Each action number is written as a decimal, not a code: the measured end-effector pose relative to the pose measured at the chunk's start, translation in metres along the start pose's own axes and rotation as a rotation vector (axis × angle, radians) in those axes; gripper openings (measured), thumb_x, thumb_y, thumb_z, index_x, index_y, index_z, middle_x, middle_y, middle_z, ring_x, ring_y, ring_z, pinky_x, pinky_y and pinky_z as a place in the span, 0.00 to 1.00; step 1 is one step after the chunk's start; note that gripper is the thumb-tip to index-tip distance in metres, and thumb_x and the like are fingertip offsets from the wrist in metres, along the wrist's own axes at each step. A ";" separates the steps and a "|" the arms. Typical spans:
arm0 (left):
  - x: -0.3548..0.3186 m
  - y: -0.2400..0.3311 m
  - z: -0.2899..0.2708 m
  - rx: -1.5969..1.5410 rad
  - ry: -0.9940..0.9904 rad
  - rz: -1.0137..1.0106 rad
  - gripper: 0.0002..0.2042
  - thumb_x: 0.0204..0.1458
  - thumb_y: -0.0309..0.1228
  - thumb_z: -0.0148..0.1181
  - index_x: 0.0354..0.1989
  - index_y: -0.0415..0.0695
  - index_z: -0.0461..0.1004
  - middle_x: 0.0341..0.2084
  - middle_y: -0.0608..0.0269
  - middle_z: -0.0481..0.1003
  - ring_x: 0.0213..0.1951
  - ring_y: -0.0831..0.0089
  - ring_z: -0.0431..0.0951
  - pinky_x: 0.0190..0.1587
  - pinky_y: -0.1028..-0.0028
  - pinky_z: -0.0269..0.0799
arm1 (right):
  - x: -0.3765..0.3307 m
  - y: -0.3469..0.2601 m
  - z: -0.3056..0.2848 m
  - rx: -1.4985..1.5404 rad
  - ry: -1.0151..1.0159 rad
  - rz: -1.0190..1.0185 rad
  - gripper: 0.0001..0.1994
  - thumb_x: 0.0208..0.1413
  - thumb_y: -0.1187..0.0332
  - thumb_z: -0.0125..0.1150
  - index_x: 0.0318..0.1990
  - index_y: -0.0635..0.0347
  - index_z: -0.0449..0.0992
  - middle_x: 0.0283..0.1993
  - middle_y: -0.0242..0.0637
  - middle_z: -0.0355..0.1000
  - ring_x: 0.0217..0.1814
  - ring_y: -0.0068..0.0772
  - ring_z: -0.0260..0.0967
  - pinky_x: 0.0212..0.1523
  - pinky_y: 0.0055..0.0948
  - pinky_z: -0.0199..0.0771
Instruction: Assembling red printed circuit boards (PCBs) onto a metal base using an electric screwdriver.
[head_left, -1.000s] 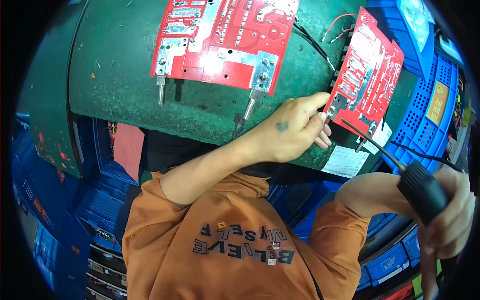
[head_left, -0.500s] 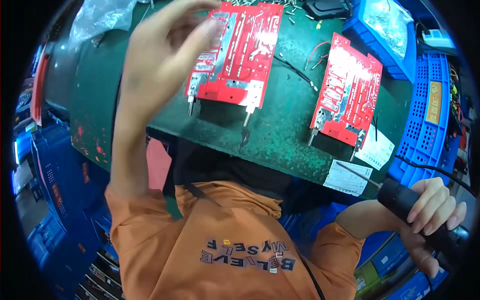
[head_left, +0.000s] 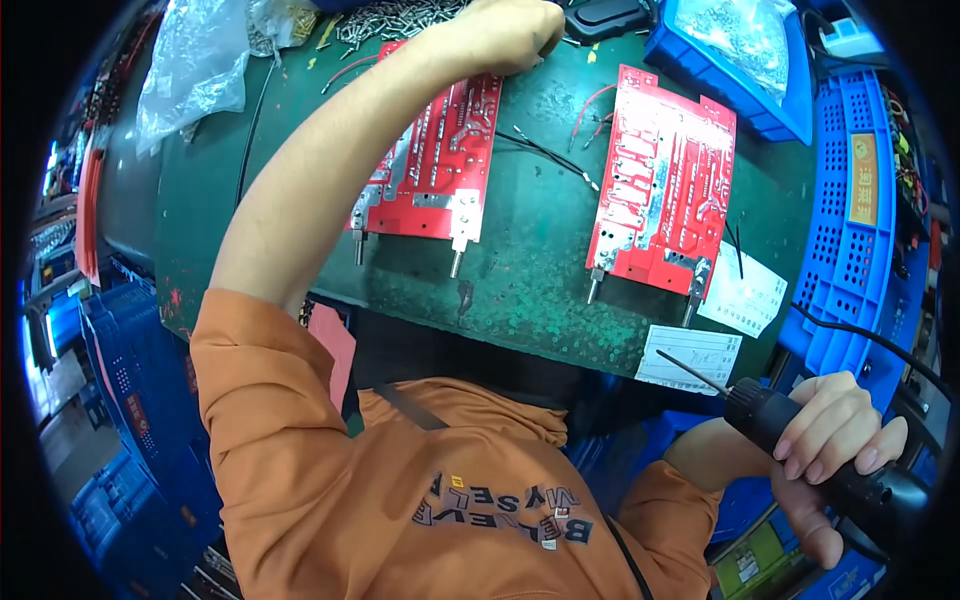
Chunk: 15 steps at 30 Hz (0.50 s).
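My right hand [head_left: 835, 430] is wrapped round a black electric screwdriver [head_left: 770, 415] at the lower right, its long thin bit pointing up and left. Reaching to the far side of the bench, my left hand [head_left: 515, 35] has its fingers curled inward beside a pile of small metal screws [head_left: 400, 22]. Anything between those fingers is hidden. Below my left forearm lies a red circuit board [head_left: 440, 170], partly covered by the arm, with metal shafts at its near edge. A second red circuit board [head_left: 665, 180] rests to the right.
A blue bin [head_left: 735, 95] with a clear plastic bag stands at the far right, near a black plastic object [head_left: 608, 18]. Black wires [head_left: 550, 158] lie between the boards. Paper slips [head_left: 690, 357] sit at the near right edge. A clear plastic bag [head_left: 195, 75] lies far left.
My left hand has moved from above the left board to the far screw pile, and its fingers have curled in. My right hand keeps hold of the screwdriver, shifted slightly left.
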<state>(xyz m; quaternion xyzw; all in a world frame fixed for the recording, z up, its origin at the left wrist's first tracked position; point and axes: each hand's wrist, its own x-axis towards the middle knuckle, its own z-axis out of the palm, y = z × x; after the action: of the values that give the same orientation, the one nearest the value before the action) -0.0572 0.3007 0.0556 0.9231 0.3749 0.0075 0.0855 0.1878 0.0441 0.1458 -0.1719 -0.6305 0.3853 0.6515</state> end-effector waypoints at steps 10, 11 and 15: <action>-0.123 0.105 -0.012 -0.923 0.309 0.252 0.07 0.47 0.18 0.57 0.35 0.35 0.73 0.26 0.56 0.75 0.30 0.70 0.77 0.35 0.74 0.72 | -0.010 -0.017 -0.014 -0.015 0.066 -0.031 0.34 0.32 0.49 0.74 0.38 0.64 0.62 0.21 0.30 0.64 0.18 0.19 0.66 0.21 0.12 0.71; -0.148 0.125 -0.002 -1.163 0.198 0.164 0.07 0.47 0.18 0.58 0.35 0.34 0.74 0.28 0.56 0.76 0.32 0.71 0.77 0.36 0.75 0.72 | -0.009 -0.022 -0.012 -0.017 0.132 -0.034 0.32 0.32 0.55 0.76 0.38 0.63 0.62 0.21 0.29 0.65 0.19 0.20 0.67 0.20 0.14 0.73; -0.187 0.197 0.074 -2.140 0.089 -0.436 0.07 0.52 0.23 0.58 0.38 0.34 0.75 0.29 0.56 0.77 0.34 0.72 0.77 0.39 0.76 0.73 | -0.001 -0.031 0.007 0.119 0.374 -0.087 0.24 0.34 0.67 0.74 0.37 0.64 0.65 0.22 0.31 0.68 0.19 0.22 0.69 0.20 0.19 0.75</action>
<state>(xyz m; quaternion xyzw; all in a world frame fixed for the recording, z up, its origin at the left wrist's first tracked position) -0.0500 0.0212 0.0242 0.2836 0.3324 0.3475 0.8296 0.1898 0.0214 0.1686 -0.1743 -0.4816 0.3547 0.7823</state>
